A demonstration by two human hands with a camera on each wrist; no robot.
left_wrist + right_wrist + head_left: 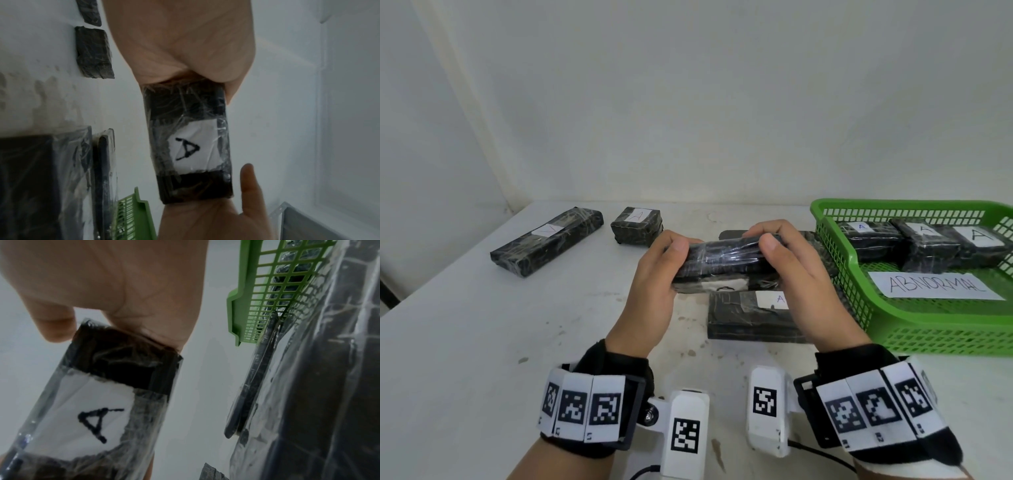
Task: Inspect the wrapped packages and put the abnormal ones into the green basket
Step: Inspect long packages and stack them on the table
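Observation:
Both hands hold a black wrapped package (pixel 726 263) above the table's middle. My left hand (pixel 654 281) grips its left end and my right hand (pixel 801 274) grips its right end, thumbs on top. Its underside carries a white label marked A (pixel 193 149), which also shows in the right wrist view (pixel 82 415). The green basket (pixel 945 329) stands at the right with a paper reading ABNORMAL (pixel 935 286) and three A-labelled packages (pixel 924 245) inside.
Under the hands lies another A-labelled package (pixel 750 315), with a flat dark one (pixel 729 235) behind it against the basket. At the far left lie a long package (pixel 548 241) and a small A-labelled block (pixel 637 226). White wall behind.

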